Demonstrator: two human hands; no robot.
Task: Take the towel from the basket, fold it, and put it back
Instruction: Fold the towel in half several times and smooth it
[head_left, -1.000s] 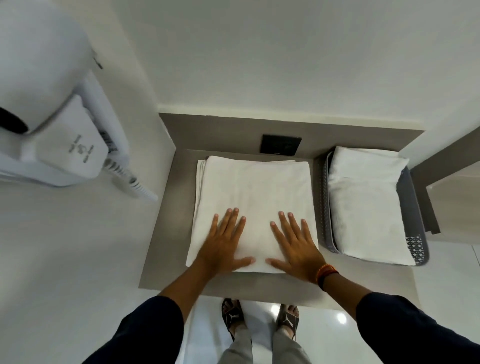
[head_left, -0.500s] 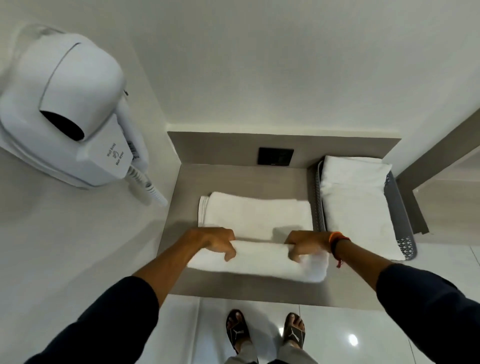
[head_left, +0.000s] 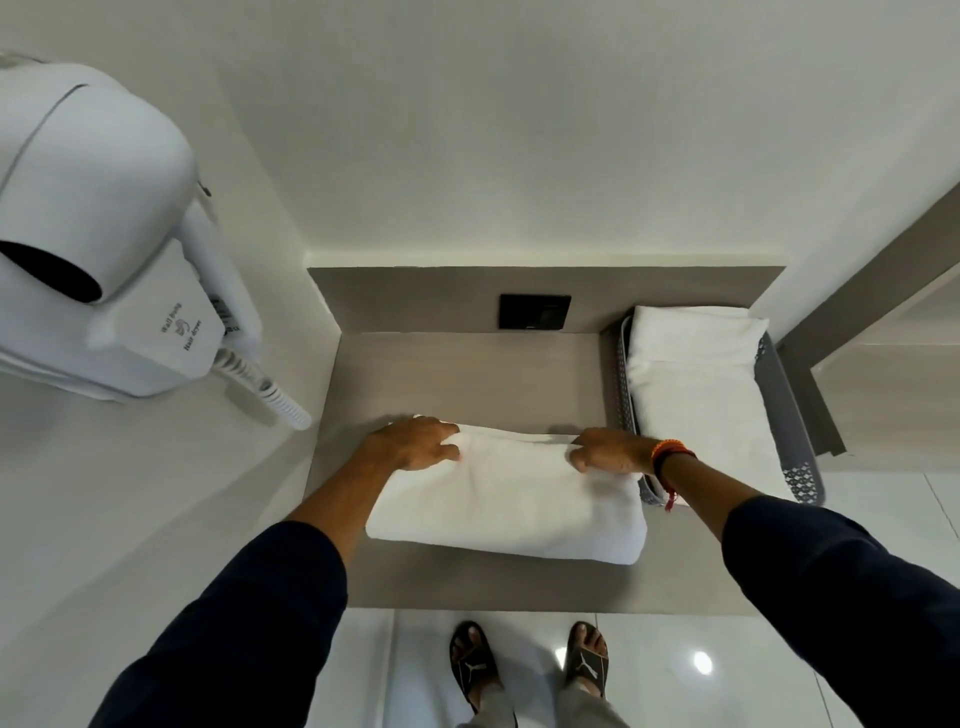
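A white towel (head_left: 506, 499) lies folded into a thick, narrow band across the front half of the grey counter (head_left: 467, 379). My left hand (head_left: 415, 442) grips the towel's far edge at its left end. My right hand (head_left: 610, 449), with an orange band on the wrist, grips the same edge at the right end. The grey perforated basket (head_left: 779, 410) stands at the counter's right side, touching the towel's right end, and holds another folded white towel (head_left: 696, 384).
A white wall-mounted hair dryer (head_left: 104, 270) with a coiled cord hangs on the left wall, close to the counter's left edge. A black socket plate (head_left: 534, 310) sits on the back panel. My feet in sandals stand on the glossy floor below the counter's front edge.
The towel lay flat and wide under my open palms. Both hands then took its near edge and carried it to the far edge, halving the towel into a narrow band.
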